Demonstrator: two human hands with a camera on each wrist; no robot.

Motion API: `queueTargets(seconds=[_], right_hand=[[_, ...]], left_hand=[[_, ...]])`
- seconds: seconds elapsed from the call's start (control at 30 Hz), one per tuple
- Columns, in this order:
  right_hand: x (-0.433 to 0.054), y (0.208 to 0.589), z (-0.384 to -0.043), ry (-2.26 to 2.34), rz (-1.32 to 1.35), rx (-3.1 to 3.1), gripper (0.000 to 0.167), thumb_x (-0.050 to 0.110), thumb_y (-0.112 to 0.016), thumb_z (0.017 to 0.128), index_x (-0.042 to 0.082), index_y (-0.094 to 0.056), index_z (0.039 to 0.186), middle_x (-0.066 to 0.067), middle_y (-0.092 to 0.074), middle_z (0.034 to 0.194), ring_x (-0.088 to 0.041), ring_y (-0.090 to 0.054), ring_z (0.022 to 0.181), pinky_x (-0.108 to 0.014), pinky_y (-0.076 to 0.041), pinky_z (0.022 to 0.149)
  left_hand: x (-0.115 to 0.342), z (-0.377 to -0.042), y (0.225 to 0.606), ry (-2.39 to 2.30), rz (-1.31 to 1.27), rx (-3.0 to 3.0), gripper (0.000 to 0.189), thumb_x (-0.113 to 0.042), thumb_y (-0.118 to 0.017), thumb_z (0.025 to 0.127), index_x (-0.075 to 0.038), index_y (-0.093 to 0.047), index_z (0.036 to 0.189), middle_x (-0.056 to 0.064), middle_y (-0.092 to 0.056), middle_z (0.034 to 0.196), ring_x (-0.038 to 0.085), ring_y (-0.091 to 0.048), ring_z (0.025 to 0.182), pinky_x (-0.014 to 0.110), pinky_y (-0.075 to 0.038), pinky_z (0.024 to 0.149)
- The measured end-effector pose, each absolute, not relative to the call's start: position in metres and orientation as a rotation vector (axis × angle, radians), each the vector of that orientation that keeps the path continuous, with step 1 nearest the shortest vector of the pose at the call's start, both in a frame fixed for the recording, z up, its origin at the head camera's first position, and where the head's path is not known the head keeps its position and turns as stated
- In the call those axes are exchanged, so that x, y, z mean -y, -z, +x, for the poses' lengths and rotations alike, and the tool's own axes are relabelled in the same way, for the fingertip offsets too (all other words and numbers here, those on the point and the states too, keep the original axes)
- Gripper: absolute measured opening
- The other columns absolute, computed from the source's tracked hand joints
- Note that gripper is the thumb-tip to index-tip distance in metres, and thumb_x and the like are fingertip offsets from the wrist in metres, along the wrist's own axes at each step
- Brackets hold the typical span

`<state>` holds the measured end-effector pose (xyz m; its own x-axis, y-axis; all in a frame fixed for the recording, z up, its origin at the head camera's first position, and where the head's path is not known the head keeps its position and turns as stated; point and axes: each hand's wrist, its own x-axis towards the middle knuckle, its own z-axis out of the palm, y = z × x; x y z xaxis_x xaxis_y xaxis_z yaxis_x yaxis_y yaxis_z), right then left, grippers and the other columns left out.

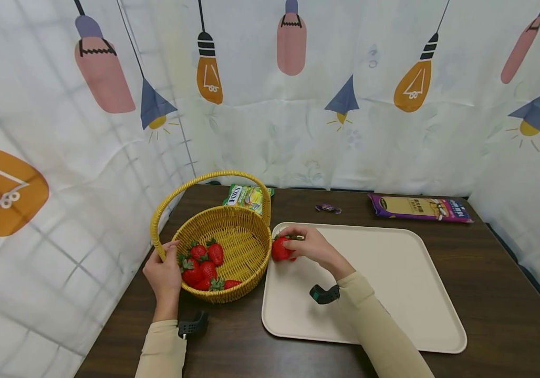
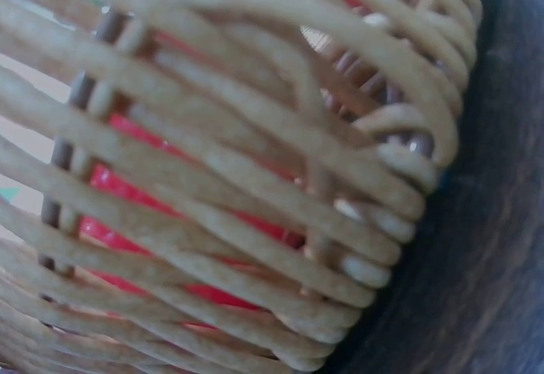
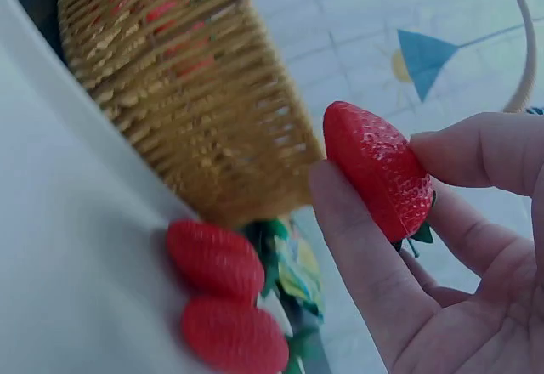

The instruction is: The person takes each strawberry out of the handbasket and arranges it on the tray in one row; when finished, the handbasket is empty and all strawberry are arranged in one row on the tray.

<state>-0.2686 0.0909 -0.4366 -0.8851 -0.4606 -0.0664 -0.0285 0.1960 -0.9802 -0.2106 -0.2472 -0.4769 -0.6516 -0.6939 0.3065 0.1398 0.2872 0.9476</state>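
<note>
At the left, my left hand (image 1: 163, 275) grips the yellow wicker basket (image 1: 246, 236) where its arched handle meets the rim. Several strawberries (image 1: 208, 270) with green leaves lie in the basket's near left part. In the left wrist view, their red shows through the weave (image 2: 255, 178). My right hand (image 1: 316, 251) pinches a strawberry (image 3: 378, 170) between thumb and fingers, over the left end of the beige tray (image 1: 364, 283). The right wrist view also has two strawberries lying side by side on the tray, a lower one (image 3: 235, 336) and an upper one (image 3: 217, 259).
Behind the basket lies a green FOX'S packet (image 1: 248, 197). A small purple wrapped candy (image 1: 328, 208) and a long purple snack packet (image 1: 421, 208) lie along the back of the dark wooden table (image 1: 501, 273). Patterned curtains (image 1: 270, 131) hang behind and at the sides.
</note>
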Motion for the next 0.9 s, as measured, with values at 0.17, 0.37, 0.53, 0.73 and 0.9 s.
queueTargets(seconds=[0.17,0.37,0.53,0.73,0.9], right_hand=[[-0.107,0.441,-0.268,1.721,-0.452,-2.182,0.033,0.009,-0.062,0.090,0.001,-0.063,0.122,-0.017,-0.058,0.123,-0.024,-0.066,0.090,-0.037,-0.055,0.079],[-0.122,0.443,-0.268,1.787,-0.431,-2.157,0.035,0.004,-0.060,0.088,0.000,-0.062,0.123,-0.018,-0.056,0.124,-0.024,-0.067,0.090,-0.036,-0.055,0.080],[-0.129,0.443,-0.266,1.832,-0.382,-2.123,0.039,0.000,-0.059,0.087,-0.001,-0.059,0.126,-0.019,-0.058,0.126,-0.022,-0.065,0.089,-0.037,-0.055,0.081],[-0.140,0.455,-0.271,1.883,-0.317,-2.138,0.038,0.001,-0.057,0.088,-0.003,-0.058,0.126,-0.019,-0.060,0.122,-0.021,-0.065,0.089,-0.035,-0.055,0.080],[-0.149,0.464,-0.273,1.887,-0.214,-2.192,0.040,-0.001,-0.057,0.086,-0.004,-0.058,0.125,-0.021,-0.059,0.123,-0.022,-0.063,0.091,-0.033,-0.055,0.079]], left_hand=[[0.247,-0.210,0.476,1.461,0.493,1.817,0.024,-0.018,-0.058,0.097,-0.002,-0.075,0.099,0.022,-0.070,0.103,0.006,-0.056,0.084,0.025,-0.037,0.073],[0.247,-0.210,0.477,1.461,0.496,1.809,0.023,-0.018,-0.059,0.096,-0.002,-0.075,0.098,0.020,-0.071,0.102,0.005,-0.057,0.083,0.024,-0.037,0.072],[0.247,-0.209,0.478,1.460,0.501,1.818,0.024,-0.020,-0.059,0.097,-0.002,-0.075,0.099,0.017,-0.071,0.102,0.005,-0.056,0.084,0.025,-0.037,0.073],[0.248,-0.211,0.478,1.448,0.511,1.809,0.025,-0.020,-0.058,0.097,-0.002,-0.075,0.098,0.016,-0.072,0.102,0.005,-0.057,0.084,0.025,-0.037,0.073],[0.248,-0.211,0.478,1.448,0.514,1.827,0.026,-0.021,-0.058,0.097,-0.002,-0.075,0.099,0.019,-0.071,0.102,0.007,-0.056,0.082,0.025,-0.037,0.073]])
